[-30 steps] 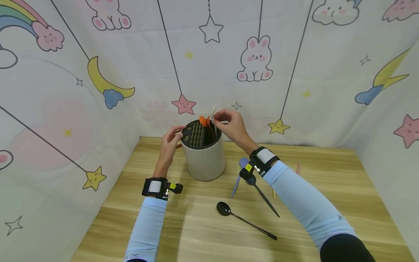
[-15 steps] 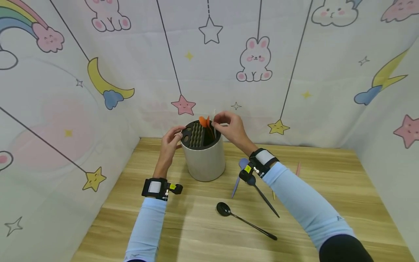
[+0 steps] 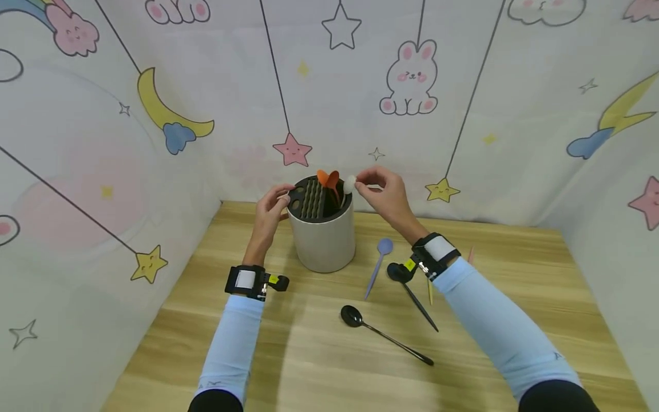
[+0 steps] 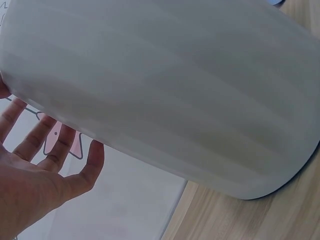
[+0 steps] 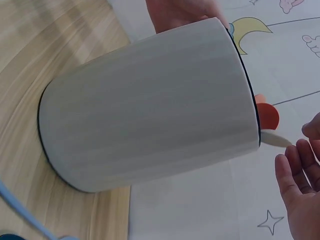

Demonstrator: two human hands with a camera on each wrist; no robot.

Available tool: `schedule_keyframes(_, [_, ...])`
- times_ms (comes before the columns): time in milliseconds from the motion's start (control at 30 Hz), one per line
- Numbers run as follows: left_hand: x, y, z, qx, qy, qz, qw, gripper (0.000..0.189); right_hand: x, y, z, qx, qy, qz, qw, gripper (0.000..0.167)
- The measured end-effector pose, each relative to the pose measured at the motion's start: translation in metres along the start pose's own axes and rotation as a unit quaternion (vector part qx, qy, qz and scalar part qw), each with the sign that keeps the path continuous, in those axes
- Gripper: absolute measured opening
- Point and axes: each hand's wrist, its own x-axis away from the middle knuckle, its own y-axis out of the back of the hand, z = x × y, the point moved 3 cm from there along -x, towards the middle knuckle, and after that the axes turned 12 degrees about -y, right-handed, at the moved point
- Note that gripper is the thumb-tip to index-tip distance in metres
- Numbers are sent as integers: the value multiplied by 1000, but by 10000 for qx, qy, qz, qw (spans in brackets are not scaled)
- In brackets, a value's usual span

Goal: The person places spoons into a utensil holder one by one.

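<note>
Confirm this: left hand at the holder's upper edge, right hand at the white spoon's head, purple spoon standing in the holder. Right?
No, the purple spoon is wrong: it lies on the table beside the holder, as the head view shows. The left hand at the holder's upper edge and right hand at the white spoon stand.

Pale blue sleeves (image 3: 234, 343), black wristbands (image 3: 259, 282)

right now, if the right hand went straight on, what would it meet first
Likely the white spoon in the holder; the right hand is so close that the two may be touching.
</note>
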Motion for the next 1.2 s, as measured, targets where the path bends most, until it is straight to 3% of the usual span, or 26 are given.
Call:
schedule_keyframes(167, [-1, 0, 0, 47, 70, -16, 10000, 36, 25, 12, 12, 139, 1, -99, 9999, 19])
schedule_keyframes(333, [-3, 0, -1, 91, 104, 26, 9999, 37, 40, 21, 6, 196, -208, -49, 9996, 20])
schedule_keyframes(533, [0, -5, -24, 85, 77, 106, 9999, 37, 60, 24, -7, 223, -578, 229, 9978, 21])
schedule_keyframes(733, [3, -6, -33, 154, 32, 85, 9998, 37, 73, 15, -32, 381, -834, 488, 9946, 22])
schedule_keyframes(900, [1, -5, -33, 171, 56, 74, 9998, 36, 76, 8, -63, 452, -920, 469, 9936, 20])
schedule_keyframes(1200, [2, -5, -32, 147, 76, 65, 9998, 36, 103, -11, -92, 689, -1151, 828, 9875, 18])
